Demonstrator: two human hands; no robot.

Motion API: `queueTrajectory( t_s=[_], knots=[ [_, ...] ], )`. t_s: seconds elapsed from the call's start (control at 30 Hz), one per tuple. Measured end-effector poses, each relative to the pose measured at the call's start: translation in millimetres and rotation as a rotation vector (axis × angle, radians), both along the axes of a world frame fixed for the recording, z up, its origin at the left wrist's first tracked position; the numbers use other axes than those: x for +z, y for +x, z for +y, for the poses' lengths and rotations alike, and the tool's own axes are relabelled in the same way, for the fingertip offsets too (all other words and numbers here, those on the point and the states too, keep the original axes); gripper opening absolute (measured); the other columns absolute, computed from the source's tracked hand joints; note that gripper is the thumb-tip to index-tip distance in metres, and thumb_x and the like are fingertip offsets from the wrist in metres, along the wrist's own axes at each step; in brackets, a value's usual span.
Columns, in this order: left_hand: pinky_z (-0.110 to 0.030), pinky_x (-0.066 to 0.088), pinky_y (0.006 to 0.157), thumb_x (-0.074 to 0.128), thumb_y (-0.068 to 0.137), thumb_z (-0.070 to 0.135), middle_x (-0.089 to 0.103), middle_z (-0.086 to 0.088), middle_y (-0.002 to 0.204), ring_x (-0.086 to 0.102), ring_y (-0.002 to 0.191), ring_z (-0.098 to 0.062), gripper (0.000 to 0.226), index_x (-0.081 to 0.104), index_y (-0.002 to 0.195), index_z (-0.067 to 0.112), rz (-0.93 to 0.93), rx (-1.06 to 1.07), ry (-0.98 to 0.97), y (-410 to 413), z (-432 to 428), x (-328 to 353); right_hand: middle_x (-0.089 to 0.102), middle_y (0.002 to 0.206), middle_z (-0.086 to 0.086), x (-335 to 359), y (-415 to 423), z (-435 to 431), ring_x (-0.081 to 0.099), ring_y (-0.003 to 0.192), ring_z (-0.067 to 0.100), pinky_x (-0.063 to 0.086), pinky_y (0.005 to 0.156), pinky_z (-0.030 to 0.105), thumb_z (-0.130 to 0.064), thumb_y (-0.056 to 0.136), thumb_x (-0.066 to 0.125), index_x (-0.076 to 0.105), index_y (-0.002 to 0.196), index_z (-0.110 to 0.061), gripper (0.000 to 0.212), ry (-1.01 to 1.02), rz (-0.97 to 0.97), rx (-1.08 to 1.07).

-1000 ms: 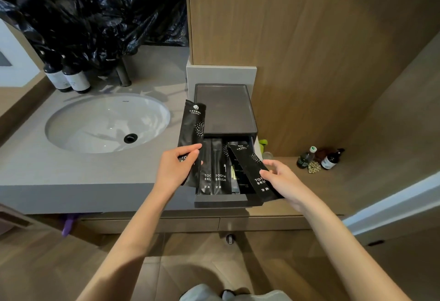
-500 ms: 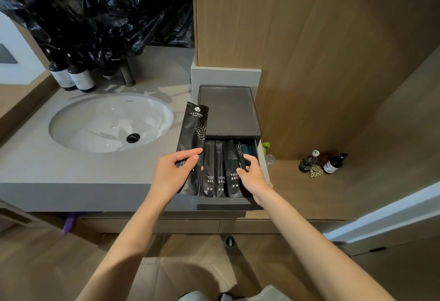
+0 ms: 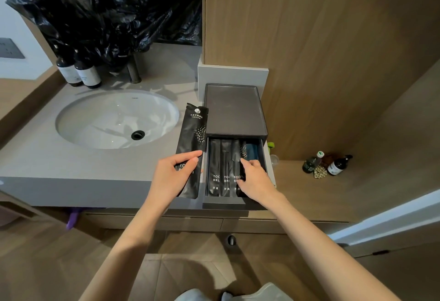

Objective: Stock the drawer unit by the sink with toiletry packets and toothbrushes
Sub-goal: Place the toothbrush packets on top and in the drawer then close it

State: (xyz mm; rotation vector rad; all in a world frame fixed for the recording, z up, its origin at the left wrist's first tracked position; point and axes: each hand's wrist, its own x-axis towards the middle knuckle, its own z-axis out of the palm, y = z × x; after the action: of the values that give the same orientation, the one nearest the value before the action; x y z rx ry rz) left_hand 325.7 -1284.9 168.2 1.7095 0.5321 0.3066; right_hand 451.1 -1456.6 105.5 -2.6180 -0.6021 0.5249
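Observation:
A dark grey drawer unit (image 3: 234,110) stands on the counter right of the sink, its top drawer (image 3: 223,204) pulled open. Several black toothbrush packets (image 3: 220,169) lie side by side inside, with a blue packet (image 3: 252,151) at the back right. My left hand (image 3: 172,176) holds one long black toothbrush packet (image 3: 192,134) just left of the drawer. My right hand (image 3: 256,178) is inside the drawer, its fingers on the rightmost black packet (image 3: 242,151), pressing it down among the others.
A white oval sink (image 3: 114,119) with a black drain sits in the grey counter (image 3: 59,165). Two dark bottles (image 3: 78,72) and a black plastic bag (image 3: 107,10) stand behind it. Small bottles (image 3: 327,165) sit on the lower wooden ledge at right.
My right hand carried its black packet from outside the drawer's right front into the drawer and laid it beside the others. The left hand kept its packet almost still.

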Motion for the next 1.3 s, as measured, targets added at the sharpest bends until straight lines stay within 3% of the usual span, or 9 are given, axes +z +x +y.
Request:
queueTrajectory(
  t_s=[0.17,0.3,0.5,0.73,0.87,0.93,1.1,1.2,1.3],
  knots=[
    [-0.035,0.046,0.103,0.062,0.090,0.015,0.070,0.015,0.103,0.064,0.107,-0.008,0.024,0.070,0.098,0.036,0.012,-0.005,0.022,0,-3,1,0.016,0.158,0.013,8,0,-5,0.053,0.124,0.031,0.042,0.105,0.038,-0.028,0.089,0.066,0.022,0.153,-0.027,0.077,-0.053,0.049,0.099],
    [-0.039,0.047,0.102,0.062,0.090,0.015,0.071,0.012,0.107,0.067,0.104,-0.015,0.023,0.072,0.102,0.032,0.016,-0.016,0.008,2,-3,0,0.001,0.163,0.004,9,0,-3,0.011,0.147,0.039,0.035,0.109,0.048,-0.045,0.086,0.065,0.020,0.152,-0.038,0.080,-0.111,-0.023,0.186],
    [-0.041,0.048,0.101,0.062,0.090,0.016,0.071,0.012,0.108,0.067,0.104,-0.016,0.024,0.072,0.100,0.035,0.022,-0.009,0.013,2,-1,-1,-0.013,0.162,0.011,-6,12,-1,-0.005,0.150,0.032,0.020,0.118,0.049,-0.050,0.079,0.071,0.002,0.154,-0.037,0.102,-0.065,0.130,0.201],
    [-0.039,0.047,0.103,0.062,0.089,0.015,0.071,0.011,0.107,0.067,0.104,-0.015,0.023,0.072,0.100,0.033,0.023,0.005,0.008,0,1,-2,-0.014,0.161,0.012,-11,26,-4,0.030,0.142,0.040,0.035,0.112,0.048,-0.040,0.074,0.078,0.006,0.152,-0.040,0.106,-0.094,0.134,0.255],
    [-0.041,0.048,0.102,0.062,0.089,0.016,0.072,0.011,0.107,0.067,0.104,-0.016,0.023,0.072,0.100,0.033,0.022,0.002,0.008,3,0,-3,-0.017,0.161,0.012,-5,28,-5,0.055,0.113,0.033,0.045,0.098,0.041,-0.024,0.074,0.079,0.011,0.151,-0.039,0.104,-0.100,0.124,0.300],
    [-0.041,0.048,0.101,0.062,0.089,0.016,0.072,0.009,0.108,0.067,0.104,-0.017,0.022,0.072,0.101,0.032,0.025,0.003,0.018,4,-1,-3,-0.018,0.160,0.012,-2,29,-4,0.054,0.101,0.029,0.046,0.093,0.040,-0.019,0.074,0.080,0.011,0.150,-0.039,0.105,-0.117,0.121,0.319],
    [-0.043,0.049,0.100,0.062,0.089,0.016,0.072,0.008,0.108,0.068,0.103,-0.018,0.021,0.073,0.103,0.029,0.023,-0.001,0.009,4,-1,-2,-0.015,0.161,0.015,2,29,-3,0.031,0.139,0.044,0.018,0.119,0.049,-0.021,0.073,0.081,0.011,0.151,-0.037,0.106,-0.169,0.099,0.330],
    [-0.031,0.049,0.100,0.062,0.090,0.016,0.071,0.011,0.107,0.067,0.103,-0.011,0.022,0.073,0.102,0.030,0.017,-0.018,0.014,5,-2,-1,-0.010,0.162,0.014,7,28,-4,0.012,0.148,0.038,0.021,0.118,0.050,-0.024,0.075,0.080,0.009,0.153,-0.035,0.106,-0.170,0.089,0.349],
    [0.000,0.042,0.085,0.060,0.091,0.014,0.070,0.017,0.101,0.060,0.094,0.015,0.025,0.071,0.093,0.035,0.008,-0.044,0.045,7,-6,3,-0.001,0.163,0.007,21,25,-9,0.008,0.150,0.028,0.027,0.117,0.043,-0.035,0.081,0.074,0.012,0.153,-0.034,0.095,-0.025,0.080,0.309]
  ],
)
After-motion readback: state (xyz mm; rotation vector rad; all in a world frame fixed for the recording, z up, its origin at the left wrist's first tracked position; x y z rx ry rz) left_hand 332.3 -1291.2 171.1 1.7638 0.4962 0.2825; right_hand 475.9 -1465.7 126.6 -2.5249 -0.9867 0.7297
